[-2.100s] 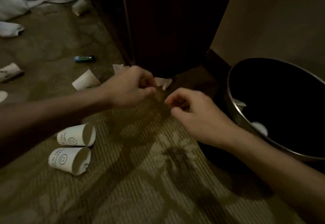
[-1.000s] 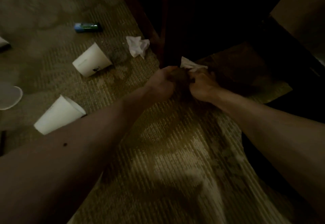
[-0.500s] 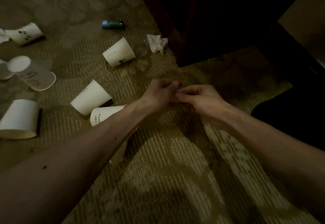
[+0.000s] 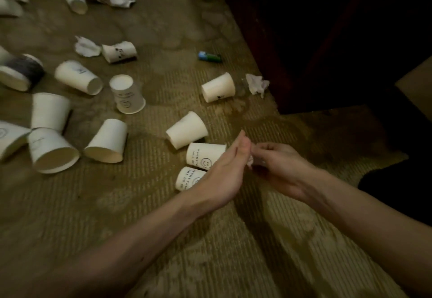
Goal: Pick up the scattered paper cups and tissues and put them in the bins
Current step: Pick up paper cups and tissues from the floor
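R hand (image 4: pixel 280 169): fingers curled, pinched a small tissue wad (image 4: pixel 250 161) just above the carpet (image 4: pixel 233 251).
L hand (image 4: pixel 224 171): fingers straight & together, tips against the wad; gripped nothing.
Nearest cups: two smiley cups (image 4: pixel 205 157) lay on their sides, touching, partly behind L hand; plain cup (image 4: pixel 187 130) just beyond.
Mid floor: another cup (image 4: pixel 218 87) lay beside a crumpled tissue (image 4: pixel 256 84), near the dark cabinet (image 4: pixel 327 40); cup cluster (image 4: pixel 56 148) at left.
Far: blue-green tube (image 4: pixel 209 56); more cups & tissues along top edge.
Bin: not in view.
Step, prob.: gathering the scrap. Best balled tight in R hand so nothing dropped en route; L hand was free to nest the smiley cups, fewer trips.
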`<move>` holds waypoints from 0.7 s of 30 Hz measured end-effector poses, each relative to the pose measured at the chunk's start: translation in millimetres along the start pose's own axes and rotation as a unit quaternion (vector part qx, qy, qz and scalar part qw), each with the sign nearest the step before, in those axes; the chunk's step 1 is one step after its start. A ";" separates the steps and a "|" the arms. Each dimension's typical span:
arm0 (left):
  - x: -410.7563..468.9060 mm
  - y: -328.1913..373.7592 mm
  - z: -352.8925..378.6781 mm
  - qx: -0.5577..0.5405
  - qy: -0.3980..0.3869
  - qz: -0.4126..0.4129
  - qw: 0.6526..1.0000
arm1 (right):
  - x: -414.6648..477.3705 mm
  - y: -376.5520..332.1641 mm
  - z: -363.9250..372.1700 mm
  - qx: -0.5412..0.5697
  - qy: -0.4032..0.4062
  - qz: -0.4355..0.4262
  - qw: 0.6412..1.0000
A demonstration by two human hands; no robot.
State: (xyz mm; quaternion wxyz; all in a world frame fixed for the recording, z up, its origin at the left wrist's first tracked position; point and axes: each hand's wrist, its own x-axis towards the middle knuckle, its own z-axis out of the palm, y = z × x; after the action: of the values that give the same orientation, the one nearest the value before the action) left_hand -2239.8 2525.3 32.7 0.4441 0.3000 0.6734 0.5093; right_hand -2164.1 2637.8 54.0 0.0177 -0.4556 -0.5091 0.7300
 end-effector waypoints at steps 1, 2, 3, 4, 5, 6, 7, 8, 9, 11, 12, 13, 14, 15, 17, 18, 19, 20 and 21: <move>-5.6 -2.1 -10.8 0.012 0.012 0.005 1.000 | 0.5 -1.7 7.5 -0.018 -0.010 -0.005 1.000; -11.4 -4.4 -22.5 0.024 0.023 0.016 0.999 | 0.8 -3.2 14.6 -0.037 -0.022 -0.006 0.999; -16.9 -7.6 -33.6 0.038 0.036 0.029 0.998 | 1.8 -3.9 20.6 -0.053 -0.035 -0.002 0.998; -21.8 -11.5 -44.3 0.052 0.050 0.041 0.997 | 2.3 -5.2 26.6 -0.069 -0.046 0.006 0.997; -25.7 -15.4 -54.0 0.066 0.063 0.051 0.995 | 3.5 -6.4 31.3 -0.086 -0.049 0.013 0.995; -28.3 -19.3 -63.4 0.082 0.073 0.059 0.992 | 5.6 -7.5 34.9 -0.098 -0.044 0.018 0.994; -29.2 -23.6 -72.0 0.106 0.081 0.066 0.989 | 8.7 -8.9 37.1 -0.110 -0.036 0.020 0.993; -29.3 -28.1 -80.0 0.143 0.086 0.072 0.983 | 12.1 -10.7 38.3 -0.123 -0.030 0.022 0.992; -28.4 -33.3 -86.8 0.190 0.082 0.073 0.976 | 15.7 -12.7 38.2 -0.136 -0.024 0.026 0.990; -29.1 -45.2 -93.8 0.281 0.044 0.044 0.958 | 22.4 -15.1 35.8 -0.158 -0.018 0.047 0.986; -29.5 -51.4 -92.9 0.325 0.012 0.032 0.945 | 24.9 -14.9 33.3 -0.164 -0.020 0.058 0.985; -28.6 -57.2 -91.0 0.370 -0.022 0.034 0.928 | 27.8 -14.5 31.1 -0.167 -0.022 0.065 0.984; -26.5 -62.4 -89.7 0.420 -0.048 0.047 0.905 | 32.1 -14.1 31.0 -0.176 -0.025 0.067 0.982; -23.3 -68.0 -88.9 0.469 -0.058 0.066 0.879 | 37.8 -13.4 32.7 -0.191 -0.027 0.067 0.979; -17.9 -80.1 -87.3 0.559 -0.041 0.093 0.823 | 50.7 -8.4 36.9 -0.225 -0.027 0.059 0.972; -16.2 -84.7 -85.7 0.594 -0.028 0.098 0.798 | 56.3 -5.5 39.4 -0.235 -0.026 0.051 0.970; -14.9 -88.3 -83.0 0.620 -0.022 0.093 0.779 | 61.7 -2.8 41.7 -0.238 -0.020 0.041 0.970; -14.3 -91.6 -80.2 0.635 -0.023 0.078 0.769 | 67.1 -0.5 44.1 -0.246 -0.012 0.027 0.969; -14.7 -94.6 -78.1 0.639 -0.026 0.053 0.767 | 73.0 1.1 46.8 -0.265 -0.002 0.009 0.964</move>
State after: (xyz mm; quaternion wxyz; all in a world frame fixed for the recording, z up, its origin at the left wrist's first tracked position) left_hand -2299.5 2451.4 -46.3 0.1397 0.5628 0.8143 -0.0237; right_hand -2238.3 2639.0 9.0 -0.1113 -0.4469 -0.6805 0.5700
